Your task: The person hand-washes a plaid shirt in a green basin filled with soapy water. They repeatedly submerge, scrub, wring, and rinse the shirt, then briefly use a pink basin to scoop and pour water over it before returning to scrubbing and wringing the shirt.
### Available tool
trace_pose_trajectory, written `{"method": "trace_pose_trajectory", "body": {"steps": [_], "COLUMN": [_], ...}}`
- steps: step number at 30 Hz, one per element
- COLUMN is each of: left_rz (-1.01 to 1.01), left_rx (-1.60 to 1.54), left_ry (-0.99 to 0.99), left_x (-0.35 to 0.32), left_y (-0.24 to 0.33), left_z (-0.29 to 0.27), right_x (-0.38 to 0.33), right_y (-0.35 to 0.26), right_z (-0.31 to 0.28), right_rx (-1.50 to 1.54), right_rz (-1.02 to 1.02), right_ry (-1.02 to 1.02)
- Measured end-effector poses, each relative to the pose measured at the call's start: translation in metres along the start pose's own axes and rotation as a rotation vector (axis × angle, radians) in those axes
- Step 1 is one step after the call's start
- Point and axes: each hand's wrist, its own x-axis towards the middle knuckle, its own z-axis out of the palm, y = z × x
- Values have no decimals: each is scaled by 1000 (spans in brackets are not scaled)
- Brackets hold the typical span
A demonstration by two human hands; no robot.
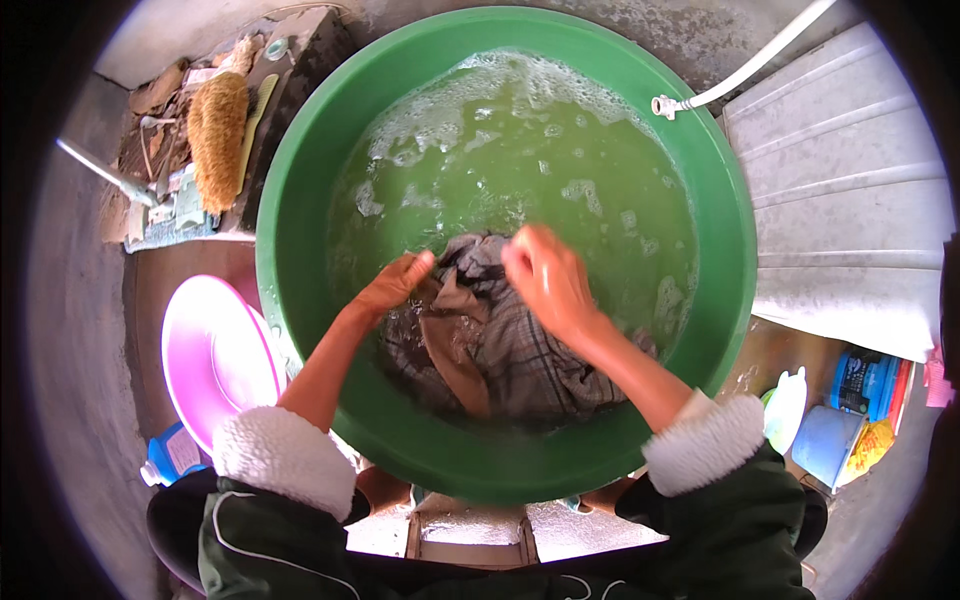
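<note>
A large round green tub [300,200] holds greenish, soapy water with patches of foam. In its near half a wet plaid garment [540,350], grey with dark lines, lies bunched and partly under water. A tan piece of cloth [455,350] shows among its folds; whether it belongs to the garment I cannot tell. My left hand [392,284] pinches the cloth at the bundle's upper left edge. My right hand [548,285], a little blurred, is closed like a fist on the garment's upper edge. The fingertips of both hands are partly hidden.
A pink basin [215,350] and a blue bottle [175,455] stand left of the tub. A brown brush [217,140] lies on a cluttered ledge. A white hose [750,75] reaches the far right rim. A grey ribbed panel [840,180] and blue containers [828,440] are at right.
</note>
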Motion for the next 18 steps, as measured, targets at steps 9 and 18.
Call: {"method": "trace_pose_trajectory", "body": {"steps": [9, 18], "left_rz": [27, -25], "left_rx": [276, 328], "left_ry": [492, 504], "left_x": [-7, -34], "left_y": [-35, -9], "left_z": [47, 22], "right_x": [-143, -145], "right_y": [-69, -25], "right_z": [77, 19], "right_rx": [-356, 522], "right_rz": [258, 765], "right_ry": [-402, -310]}}
